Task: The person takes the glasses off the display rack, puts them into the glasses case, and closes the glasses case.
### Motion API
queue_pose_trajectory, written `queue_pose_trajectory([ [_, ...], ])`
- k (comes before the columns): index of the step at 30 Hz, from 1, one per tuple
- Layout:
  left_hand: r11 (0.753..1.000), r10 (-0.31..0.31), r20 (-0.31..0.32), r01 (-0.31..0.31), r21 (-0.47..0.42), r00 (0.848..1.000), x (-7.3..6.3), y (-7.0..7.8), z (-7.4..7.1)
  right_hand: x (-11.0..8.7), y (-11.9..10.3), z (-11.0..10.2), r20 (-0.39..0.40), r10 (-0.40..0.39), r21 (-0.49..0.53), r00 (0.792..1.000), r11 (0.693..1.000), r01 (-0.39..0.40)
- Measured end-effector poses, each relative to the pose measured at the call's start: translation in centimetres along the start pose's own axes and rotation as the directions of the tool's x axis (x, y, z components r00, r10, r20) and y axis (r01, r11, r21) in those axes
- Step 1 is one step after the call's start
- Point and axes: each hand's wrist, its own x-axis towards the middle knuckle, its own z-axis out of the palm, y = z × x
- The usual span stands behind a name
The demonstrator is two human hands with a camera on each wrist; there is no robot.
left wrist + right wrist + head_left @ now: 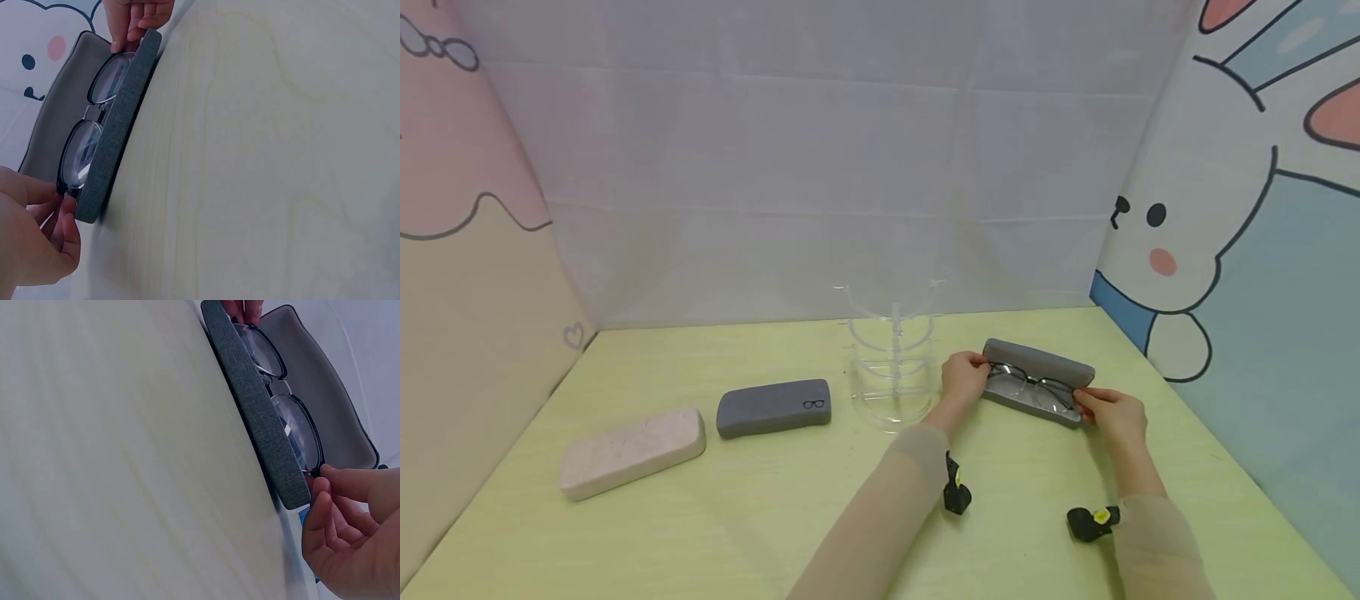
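Note:
A grey glasses case lies open on the right of the table, its lid tilted back. Dark-rimmed eyeglasses sit in its mouth, lenses partly below the front edge. My left hand pinches one end of the frame, thumb and fingers meeting at the hinge in the left wrist view. At the opposite end my right hand pinches the other hinge, seen close in the right wrist view. The temples are mostly hidden inside the case.
A clear tiered display stand rises left of my left hand. Further left lie a closed grey-blue case with a glasses print and a closed pale case. A white backdrop closes off the table's far edge.

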Motion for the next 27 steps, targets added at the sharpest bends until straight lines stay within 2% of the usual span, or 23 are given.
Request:
queue_pose_trajectory([
  [3, 1.000, 0.010, 0.004, -0.010, 0.023, 1.000, 0.0, -0.2, 0.0, 0.0, 0.0, 0.1, -0.030, 0.020, -0.025, 0.999, 0.999, -0.020],
  [9, 0.996, 0.044, 0.005, -0.045, 0.077, 0.999, 0.2, -0.7, 0.3, -0.2, -0.2, 0.3, -0.072, 0.034, -0.146, 0.997, 0.988, -0.045],
  [15, 0.995, 0.035, 0.026, -0.037, 0.091, 0.999, 0.2, -0.6, 0.3, -0.2, -0.3, 0.2, -0.072, 0.040, -0.223, 0.997, 0.973, -0.055],
  [21, 0.998, 0.020, 0.007, -0.020, 0.068, 1.000, 0.5, 0.2, -0.3, -0.2, -0.9, -0.4, -0.051, 0.064, -0.174, 0.997, 0.982, -0.072],
  [23, 0.999, 0.017, 0.017, -0.018, 0.032, 1.000, 0.7, 0.6, -0.6, -0.3, -1.3, -0.5, -0.062, 0.072, -0.121, 0.995, 0.990, -0.079],
  [27, 0.999, 0.035, 0.061, -0.036, 0.009, 0.998, 0.9, 1.3, -1.0, -0.1, -1.9, -0.6, -0.037, 0.029, -0.045, 0.999, 0.999, -0.030],
])
